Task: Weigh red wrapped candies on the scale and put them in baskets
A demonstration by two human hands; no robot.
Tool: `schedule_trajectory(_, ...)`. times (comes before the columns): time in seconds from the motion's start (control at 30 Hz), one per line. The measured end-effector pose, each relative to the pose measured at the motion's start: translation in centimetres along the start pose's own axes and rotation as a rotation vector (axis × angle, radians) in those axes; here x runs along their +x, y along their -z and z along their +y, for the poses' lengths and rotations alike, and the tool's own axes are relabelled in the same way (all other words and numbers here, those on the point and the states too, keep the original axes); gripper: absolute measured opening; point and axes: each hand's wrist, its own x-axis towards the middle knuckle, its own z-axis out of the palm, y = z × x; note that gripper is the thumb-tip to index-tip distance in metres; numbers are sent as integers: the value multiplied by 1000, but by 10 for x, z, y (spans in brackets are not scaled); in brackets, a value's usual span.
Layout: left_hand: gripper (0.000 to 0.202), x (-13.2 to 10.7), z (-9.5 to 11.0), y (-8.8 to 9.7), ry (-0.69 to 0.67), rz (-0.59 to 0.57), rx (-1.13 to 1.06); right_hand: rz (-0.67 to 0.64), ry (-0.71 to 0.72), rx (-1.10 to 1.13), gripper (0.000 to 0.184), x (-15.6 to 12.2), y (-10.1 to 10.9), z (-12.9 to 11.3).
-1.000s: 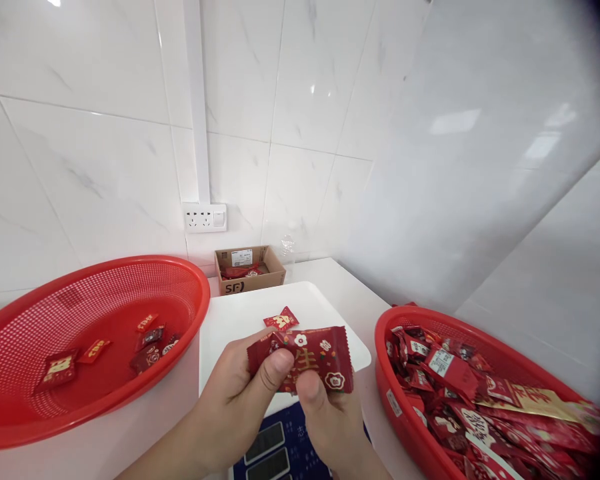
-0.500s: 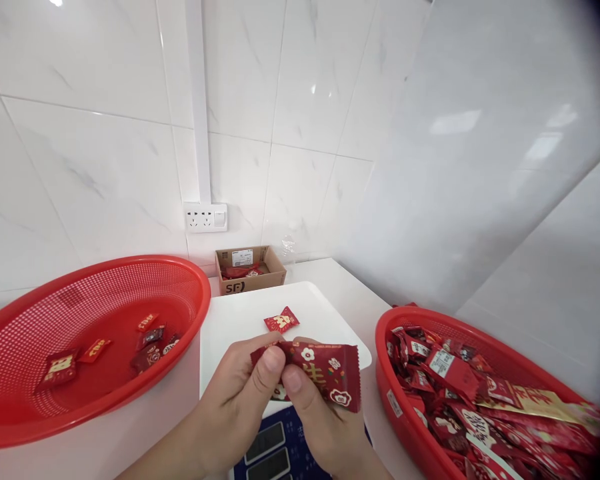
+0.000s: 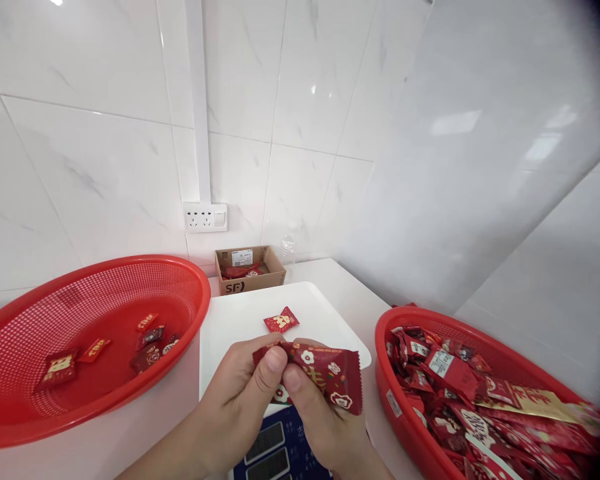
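The fingers of the left hand (image 3: pixel 240 393) and right hand (image 3: pixel 325 427) grip a dark red packet (image 3: pixel 337 380), held above the near part of the white scale plate (image 3: pixel 235 317). An uneven pinch could tear the wrapper or let it slip. The rims of the left basket (image 3: pixel 173 300) and right basket (image 3: pixel 386 347) limit sideways travel; room opens upward and toward the far carton (image 3: pixel 260 283), past a small packet (image 3: pixel 281 321).

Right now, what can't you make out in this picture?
All in the head view:
Dark red packet: some printing hidden by the hands.
Scale panel: partly behind the hands, cut off by the bottom edge.
Left basket: cut off by the left edge.
Right basket: lower packets hidden by upper packets.
Cardboard box: front wall partly hides contents.
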Motion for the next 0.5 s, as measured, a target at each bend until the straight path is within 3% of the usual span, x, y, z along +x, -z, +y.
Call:
schedule_trajectory(0.2,55,1,0,1,2,26,55,-175,68,-5,17,12,4,-9)
schedule_trajectory(0.33,56,3,1,1,14,-24,13,-116,105,-49,20,12,4,-11)
schedule_trajectory(0.43,54,2,0,1,5,-63,-37,-179,167,-177,9,17,4,-16)
schedule_trajectory(0.5,50,2,-2,2,-15,-55,-29,-241,142,-168,20,21,3,-20)
